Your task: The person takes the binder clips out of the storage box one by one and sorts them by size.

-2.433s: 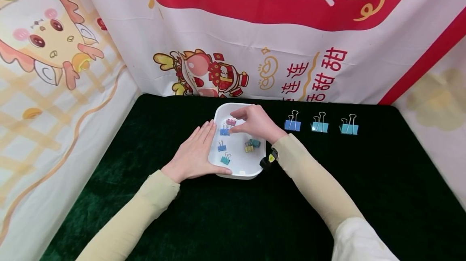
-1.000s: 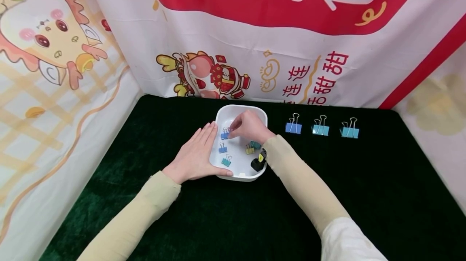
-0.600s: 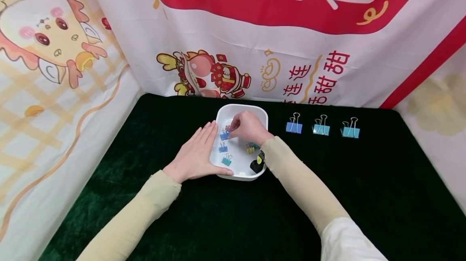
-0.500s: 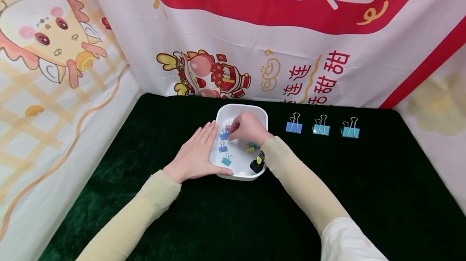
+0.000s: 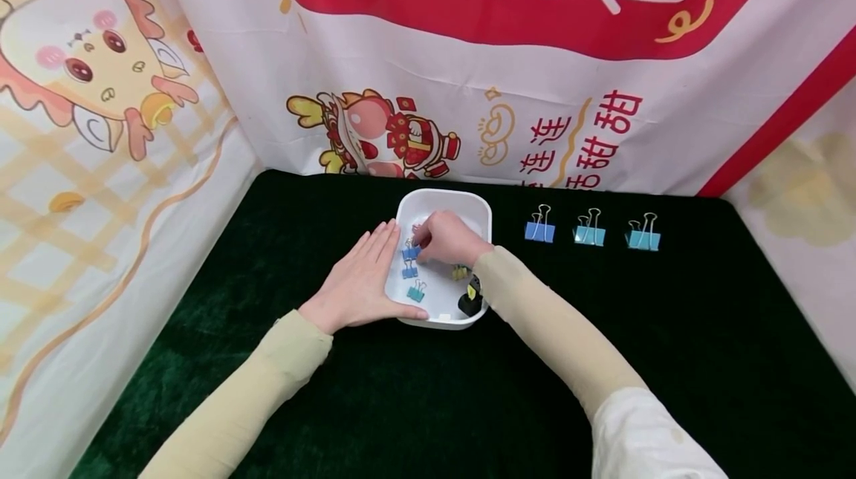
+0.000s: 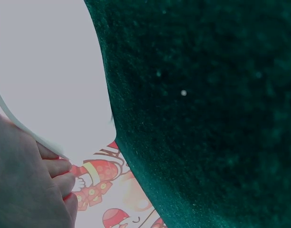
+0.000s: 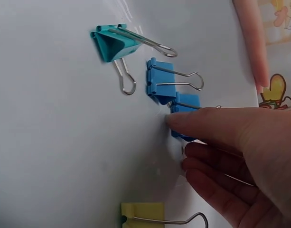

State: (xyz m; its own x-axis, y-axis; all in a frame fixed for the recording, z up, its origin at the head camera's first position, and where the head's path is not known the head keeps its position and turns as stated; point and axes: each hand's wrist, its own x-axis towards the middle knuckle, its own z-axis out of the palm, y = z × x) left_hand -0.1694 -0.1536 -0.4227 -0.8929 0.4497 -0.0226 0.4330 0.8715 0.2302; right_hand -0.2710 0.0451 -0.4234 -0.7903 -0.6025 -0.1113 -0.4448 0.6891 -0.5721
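A white tray (image 5: 473, 206) holds several small binder clips. My left hand (image 5: 354, 282) lies with straight fingers along its left wall, the thumb over the near rim. Inside the tray, my right hand (image 5: 451, 238) pinches a blue binder clip (image 5: 409, 252) between thumb and fingers; the right wrist view shows this clip (image 7: 189, 100) touching or nearly touching a second blue clip (image 7: 162, 83). A teal clip (image 7: 117, 43) lies beyond that one. By the right hand sits a yellow clip (image 7: 144, 213). A pink clip (image 5: 416, 228) is mostly hidden behind the fingers.
Three larger binder clips stand in a row right of the tray: a blue one (image 5: 539, 232), a light-blue one (image 5: 589, 235) and a teal one (image 5: 643, 240). Dark green cloth (image 5: 374, 405) covers the table. A printed curtain (image 5: 468, 70) hangs behind it.
My right hand has come down into the tray, taken hold of the blue clip and shifted it slightly nearer, toward the second blue clip. My left hand stays on the tray.
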